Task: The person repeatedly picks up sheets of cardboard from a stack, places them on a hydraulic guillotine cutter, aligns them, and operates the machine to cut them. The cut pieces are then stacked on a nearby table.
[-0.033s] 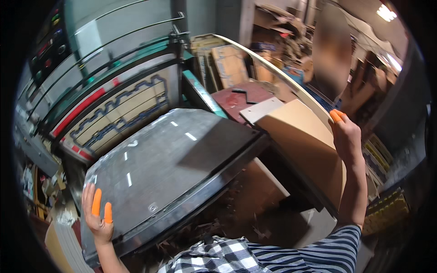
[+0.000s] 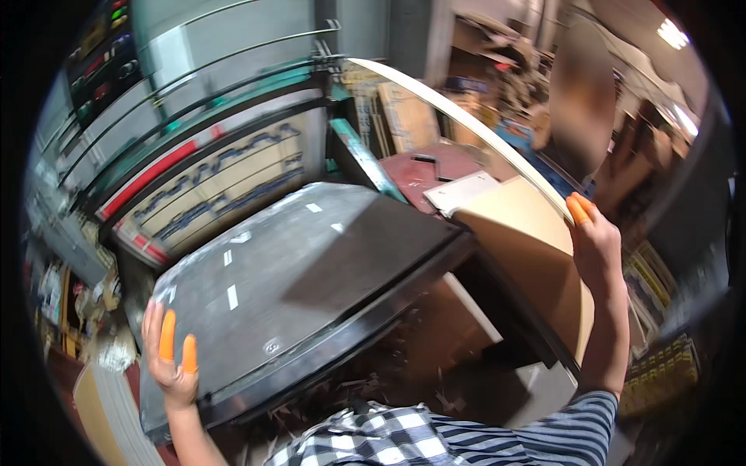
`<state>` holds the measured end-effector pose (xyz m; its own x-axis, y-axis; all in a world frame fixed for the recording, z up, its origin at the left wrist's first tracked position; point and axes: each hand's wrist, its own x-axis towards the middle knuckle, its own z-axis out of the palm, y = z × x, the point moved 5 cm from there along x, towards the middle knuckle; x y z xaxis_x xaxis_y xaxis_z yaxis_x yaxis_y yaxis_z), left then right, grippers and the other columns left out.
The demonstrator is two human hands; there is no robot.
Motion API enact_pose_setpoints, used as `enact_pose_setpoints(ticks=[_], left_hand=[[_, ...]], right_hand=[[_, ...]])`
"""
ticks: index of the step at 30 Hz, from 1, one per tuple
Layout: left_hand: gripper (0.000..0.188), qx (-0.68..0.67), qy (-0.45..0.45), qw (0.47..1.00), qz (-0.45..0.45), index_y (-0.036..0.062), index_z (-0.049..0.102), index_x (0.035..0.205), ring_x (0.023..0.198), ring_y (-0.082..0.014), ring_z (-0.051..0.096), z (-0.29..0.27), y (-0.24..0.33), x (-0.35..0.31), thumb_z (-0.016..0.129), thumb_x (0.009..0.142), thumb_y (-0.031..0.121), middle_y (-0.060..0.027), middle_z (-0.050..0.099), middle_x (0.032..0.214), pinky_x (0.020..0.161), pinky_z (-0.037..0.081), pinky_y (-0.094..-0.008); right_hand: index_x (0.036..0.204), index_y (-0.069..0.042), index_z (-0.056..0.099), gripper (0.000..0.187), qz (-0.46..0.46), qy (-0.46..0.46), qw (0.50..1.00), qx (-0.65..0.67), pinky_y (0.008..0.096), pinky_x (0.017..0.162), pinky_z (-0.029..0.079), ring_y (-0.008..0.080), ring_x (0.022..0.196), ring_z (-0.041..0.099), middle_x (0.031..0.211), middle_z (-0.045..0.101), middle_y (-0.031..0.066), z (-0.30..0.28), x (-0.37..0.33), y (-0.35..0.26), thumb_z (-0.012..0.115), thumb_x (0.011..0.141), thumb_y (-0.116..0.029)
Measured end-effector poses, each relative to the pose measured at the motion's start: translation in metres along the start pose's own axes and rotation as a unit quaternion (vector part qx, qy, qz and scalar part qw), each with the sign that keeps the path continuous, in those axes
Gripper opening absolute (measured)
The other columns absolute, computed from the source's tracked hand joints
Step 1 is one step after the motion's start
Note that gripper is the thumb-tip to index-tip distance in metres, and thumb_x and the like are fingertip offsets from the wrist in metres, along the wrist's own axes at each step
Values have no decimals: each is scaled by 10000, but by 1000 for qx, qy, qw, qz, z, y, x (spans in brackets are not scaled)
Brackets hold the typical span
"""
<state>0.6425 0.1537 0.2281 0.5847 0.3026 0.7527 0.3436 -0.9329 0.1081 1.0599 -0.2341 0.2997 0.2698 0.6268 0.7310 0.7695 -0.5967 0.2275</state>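
Observation:
My right hand [image 2: 597, 241] is raised on the right side, orange finger covers on its fingertips, closed on the near end of a thin pale sheet [image 2: 466, 123]. That sheet is seen nearly edge-on, a long curved band running away to the far middle; its material looks like cardboard. My left hand [image 2: 172, 365] is held upright, fingers spread, by the left front corner of a dark flat machine bed [image 2: 311, 256]. Orange covers sit on its thumb and one finger. Whether it touches the bed I cannot tell. White strips lie on the bed.
Behind the bed stands an upright plate [image 2: 225, 179] with dark wavy blade lines and a red bar [image 2: 148, 180]. Tan cardboard [image 2: 509, 213] stands at the right beside a dark red table [image 2: 435, 165]. A blurred figure [image 2: 583, 101] is farther back. Scraps lie under the bed's front.
The whole scene has shifted slightly to the right in view. Both hands keep nearly the same pose, and the right one still grips the pale sheet.

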Motion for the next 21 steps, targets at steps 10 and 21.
enact_pose_setpoints(ticks=[10, 21], left_hand=[[696, 200, 32, 976, -85, 49, 398, 1409, 1391, -395, 281, -75, -16, -42, 697, 836, 308, -142, 402, 1454, 1130, 186, -544], [650, 111, -381, 863, -312, 165, 420, 1425, 1410, -316, 263, 13, -146, -161, 517, 898, 532, -72, 325, 1522, 1151, 172, -484]], right_hand=[[1259, 7, 536, 408, -200, -120, 936, 265, 416, 815, 523, 353, 932, 642, 1147, 599, 202, 108, 39, -287, 560, 857, -57], [929, -23, 560, 130, -388, -87, 854, 336, 399, 733, 528, 331, 887, 619, 922, 604, 151, 170, 6, -461, 529, 842, -115]])
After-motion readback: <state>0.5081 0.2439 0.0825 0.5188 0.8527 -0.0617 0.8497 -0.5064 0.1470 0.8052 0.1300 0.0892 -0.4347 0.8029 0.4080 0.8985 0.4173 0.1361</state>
